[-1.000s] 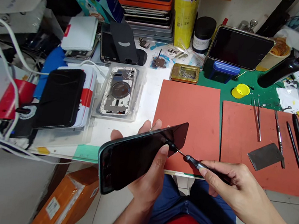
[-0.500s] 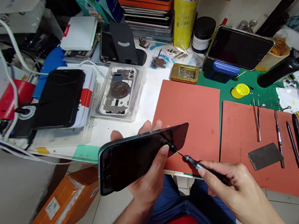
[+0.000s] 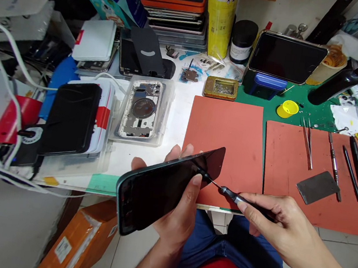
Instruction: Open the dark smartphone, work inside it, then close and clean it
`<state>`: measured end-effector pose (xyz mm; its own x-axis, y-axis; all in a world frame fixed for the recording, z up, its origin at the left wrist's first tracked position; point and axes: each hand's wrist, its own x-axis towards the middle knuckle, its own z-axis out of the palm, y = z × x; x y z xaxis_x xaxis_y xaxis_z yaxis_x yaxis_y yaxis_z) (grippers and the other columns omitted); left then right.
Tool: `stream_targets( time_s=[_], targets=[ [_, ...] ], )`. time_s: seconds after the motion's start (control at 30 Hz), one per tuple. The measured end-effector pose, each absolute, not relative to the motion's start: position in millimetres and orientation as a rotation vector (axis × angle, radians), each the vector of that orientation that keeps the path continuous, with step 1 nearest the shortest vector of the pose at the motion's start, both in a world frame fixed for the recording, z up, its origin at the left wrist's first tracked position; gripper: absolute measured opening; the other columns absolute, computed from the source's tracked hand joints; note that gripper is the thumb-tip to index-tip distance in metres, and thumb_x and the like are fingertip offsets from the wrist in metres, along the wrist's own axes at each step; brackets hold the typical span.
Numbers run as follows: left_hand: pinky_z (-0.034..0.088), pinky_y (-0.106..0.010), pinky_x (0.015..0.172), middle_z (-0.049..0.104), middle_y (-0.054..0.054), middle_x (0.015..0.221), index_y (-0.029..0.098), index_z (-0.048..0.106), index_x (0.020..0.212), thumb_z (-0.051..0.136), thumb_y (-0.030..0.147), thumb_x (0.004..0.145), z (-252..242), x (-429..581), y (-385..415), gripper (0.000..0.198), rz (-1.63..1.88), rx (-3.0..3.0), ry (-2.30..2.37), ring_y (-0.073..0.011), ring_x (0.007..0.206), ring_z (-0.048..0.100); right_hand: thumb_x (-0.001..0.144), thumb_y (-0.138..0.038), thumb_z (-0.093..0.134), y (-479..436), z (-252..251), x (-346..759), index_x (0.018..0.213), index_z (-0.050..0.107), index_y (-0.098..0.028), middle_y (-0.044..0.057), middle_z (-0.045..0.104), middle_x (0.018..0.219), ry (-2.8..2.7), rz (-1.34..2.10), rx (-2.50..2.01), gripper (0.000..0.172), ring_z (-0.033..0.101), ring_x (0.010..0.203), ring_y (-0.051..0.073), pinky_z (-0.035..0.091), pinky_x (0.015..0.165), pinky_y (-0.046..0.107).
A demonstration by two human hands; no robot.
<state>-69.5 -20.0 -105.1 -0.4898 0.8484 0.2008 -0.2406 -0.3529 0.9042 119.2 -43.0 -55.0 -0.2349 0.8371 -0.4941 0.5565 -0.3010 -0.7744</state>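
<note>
My left hand (image 3: 179, 205) is wrapped round a dark smartphone (image 3: 158, 188), its thumb on the black screen side and its fingers behind. The phone is tilted over the near edge of the bench. In my right hand (image 3: 273, 218) is a slim screwdriver (image 3: 235, 196) with a dark handle, gripped between thumb and fingers. Its thin shaft points left at the phone's lower long edge, close to my left thumb. The dark reflection of the tool shows in the screen. Whether the tip touches the edge is too small to tell.
A red-brown mat (image 3: 225, 136) lies beyond the phone; a second mat (image 3: 291, 189) at right bears tweezers (image 3: 307, 143), several tools and a grey plate (image 3: 317, 187). A phone housing in a clear case (image 3: 142, 111) and a black phone (image 3: 71, 119) sit at left, among white cables (image 3: 17, 98).
Almost nothing differs. The phone's left end has dipped very slightly; both hands and the screwdriver keep their places.
</note>
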Motion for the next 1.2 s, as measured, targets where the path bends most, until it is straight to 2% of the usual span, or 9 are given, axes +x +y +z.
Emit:
stream_targets(
  time_s=[0.13, 0.33, 0.5, 0.67, 0.77, 0.9, 0.97, 1.2],
  targets=[
    [0.042, -0.049, 0.133, 0.074, 0.013, 0.146, 0.061, 0.057, 0.150, 0.084, 0.007, 0.092, -105.3, -69.1, -19.2, 0.083, 1.931, 0.896, 1.114, -0.0173, 0.139, 0.070, 0.110, -0.065, 0.053, -43.4, -53.1, 117.1, 0.106, 0.086, -0.022, 0.001, 0.068, 0.072, -1.665, 1.510, -1.787, 0.054, 0.061, 0.060, 0.017, 0.038, 0.050, 0.028],
    [0.044, -0.046, 0.132, 0.074, 0.013, 0.147, 0.061, 0.057, 0.150, 0.082, 0.006, 0.094, -106.2, -68.9, -18.9, 0.083, 1.934, 0.918, 1.104, -0.0163, 0.137, 0.071, 0.109, -0.061, 0.056, -41.7, -48.9, 115.7, 0.106, 0.089, -0.023, 0.001, 0.072, 0.072, -1.675, 1.490, -1.766, 0.050, 0.063, 0.058, 0.017, 0.045, 0.049, 0.027],
    [0.040, -0.053, 0.134, 0.074, 0.012, 0.148, 0.063, 0.055, 0.151, 0.082, 0.007, 0.094, -106.8, -69.7, -19.6, 0.084, 1.921, 0.934, 1.144, -0.0194, 0.141, 0.069, 0.108, -0.059, 0.059, -41.2, -48.3, 115.1, 0.111, 0.090, -0.024, 0.002, 0.074, 0.072, -1.657, 1.476, -1.755, 0.047, 0.061, 0.057, 0.017, 0.045, 0.047, 0.027],
    [0.043, -0.047, 0.132, 0.074, 0.012, 0.147, 0.061, 0.056, 0.151, 0.082, 0.006, 0.094, -104.7, -69.1, -18.7, 0.084, 1.931, 0.952, 1.113, -0.0168, 0.135, 0.073, 0.108, -0.059, 0.059, -40.8, -50.7, 116.1, 0.108, 0.090, -0.023, 0.003, 0.075, 0.076, -1.658, 1.499, -1.753, 0.047, 0.059, 0.057, 0.016, 0.044, 0.048, 0.027],
    [0.046, -0.044, 0.131, 0.075, 0.013, 0.147, 0.060, 0.057, 0.150, 0.082, 0.005, 0.093, -104.1, -68.8, -17.9, 0.083, 1.937, 0.953, 1.103, -0.0161, 0.133, 0.074, 0.109, -0.059, 0.057, -41.4, -51.7, 117.2, 0.112, 0.089, -0.023, 0.002, 0.071, 0.073, -1.682, 1.516, -1.758, 0.048, 0.054, 0.056, 0.015, 0.039, 0.049, 0.028],
    [0.044, -0.049, 0.132, 0.074, 0.011, 0.148, 0.061, 0.055, 0.152, 0.082, 0.006, 0.094, -106.5, -69.4, -18.2, 0.085, 1.928, 0.952, 1.115, -0.0177, 0.137, 0.072, 0.110, -0.057, 0.055, -43.5, -52.6, 118.5, 0.121, 0.087, -0.024, -0.002, 0.057, 0.063, -1.706, 1.562, -1.737, 0.048, 0.046, 0.055, 0.014, 0.031, 0.050, 0.028],
    [0.043, -0.050, 0.133, 0.074, 0.011, 0.148, 0.061, 0.055, 0.152, 0.083, 0.006, 0.094, -107.6, -69.6, -18.8, 0.085, 1.927, 0.950, 1.115, -0.0182, 0.137, 0.072, 0.110, -0.057, 0.054, -44.1, -52.5, 118.4, 0.121, 0.086, -0.023, -0.002, 0.056, 0.063, -1.704, 1.568, -1.735, 0.048, 0.045, 0.055, 0.014, 0.030, 0.050, 0.028],
    [0.046, -0.046, 0.130, 0.074, 0.011, 0.147, 0.061, 0.056, 0.152, 0.082, 0.005, 0.094, -106.4, -69.0, -18.9, 0.084, 1.937, 0.940, 1.109, -0.0167, 0.135, 0.073, 0.109, -0.061, 0.056, -41.6, -52.0, 116.7, 0.114, 0.088, -0.023, 0.002, 0.071, 0.074, -1.700, 1.535, -1.732, 0.050, 0.054, 0.057, 0.015, 0.042, 0.051, 0.027]
  ],
)
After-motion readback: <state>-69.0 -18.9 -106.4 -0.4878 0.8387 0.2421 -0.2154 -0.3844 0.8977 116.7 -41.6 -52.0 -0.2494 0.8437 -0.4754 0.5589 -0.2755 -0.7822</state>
